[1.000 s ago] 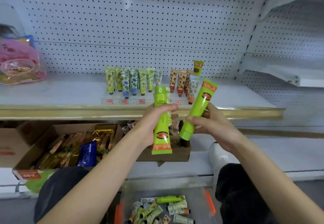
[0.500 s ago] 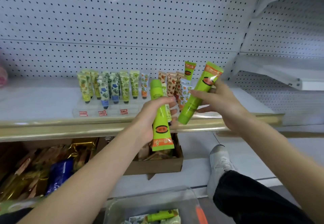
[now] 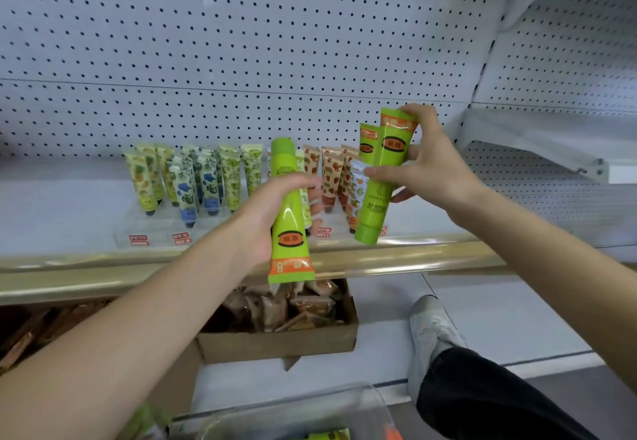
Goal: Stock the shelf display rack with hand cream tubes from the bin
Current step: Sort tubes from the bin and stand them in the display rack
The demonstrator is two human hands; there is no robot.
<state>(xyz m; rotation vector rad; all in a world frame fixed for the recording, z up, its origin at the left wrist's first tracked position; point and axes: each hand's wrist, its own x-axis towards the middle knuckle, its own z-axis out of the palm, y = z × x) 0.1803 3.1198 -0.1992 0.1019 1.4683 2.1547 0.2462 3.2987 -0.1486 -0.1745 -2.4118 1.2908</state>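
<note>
My left grip (image 3: 265,219) holds one green tube (image 3: 289,233) mid-body before the display rack (image 3: 158,229); my right grip (image 3: 434,171) pinches a second green tube (image 3: 382,181) over its right end. Light, soft, slick, I judge: hold near the stiff cap (image 3: 367,233)

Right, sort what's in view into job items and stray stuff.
Job:
- cap-up green tube in the left grip
- cap-down green tube in the right grip
- clear display rack with standing tubes
- clear bin

Stray:
- cardboard box of snack packets
- grey shoe
</note>
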